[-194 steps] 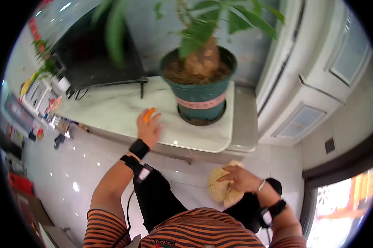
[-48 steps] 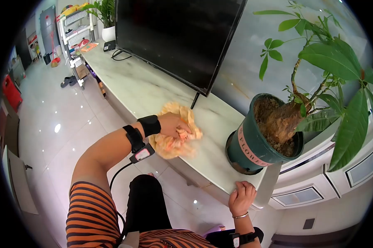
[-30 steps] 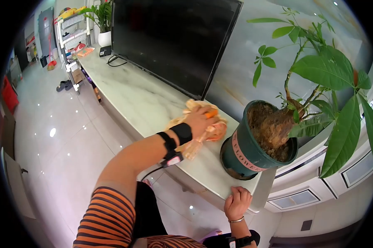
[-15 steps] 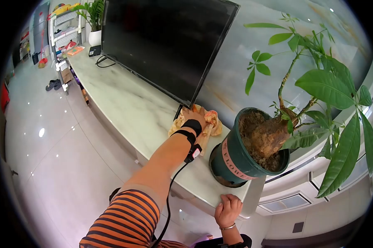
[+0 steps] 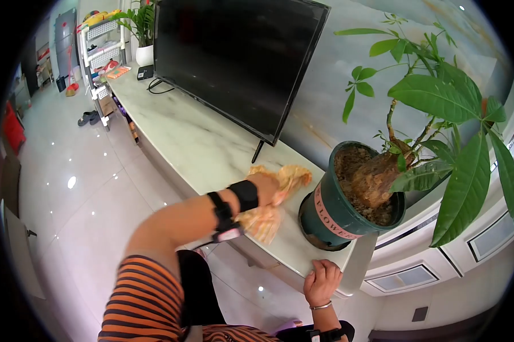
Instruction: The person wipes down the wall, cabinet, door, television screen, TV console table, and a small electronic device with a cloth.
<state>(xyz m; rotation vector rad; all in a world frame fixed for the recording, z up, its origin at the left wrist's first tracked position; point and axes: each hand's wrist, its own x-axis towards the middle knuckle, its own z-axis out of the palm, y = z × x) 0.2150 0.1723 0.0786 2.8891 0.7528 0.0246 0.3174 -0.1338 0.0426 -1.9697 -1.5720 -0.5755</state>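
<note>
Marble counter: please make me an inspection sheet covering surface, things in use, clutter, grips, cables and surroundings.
Surface: pale counter, shiny, grey-veined.
Things in use: yellowish cloth, rumpled on the counter.
Clutter: small black box and orange packet at the far end.
Grips: left hand on the cloth, finger positions unclear; right hand resting at the counter's edge, without cloth.
Cables: black cable beside the television.
Surroundings: potted plant near the counter's right end; dark shoes on the floor.
</note>
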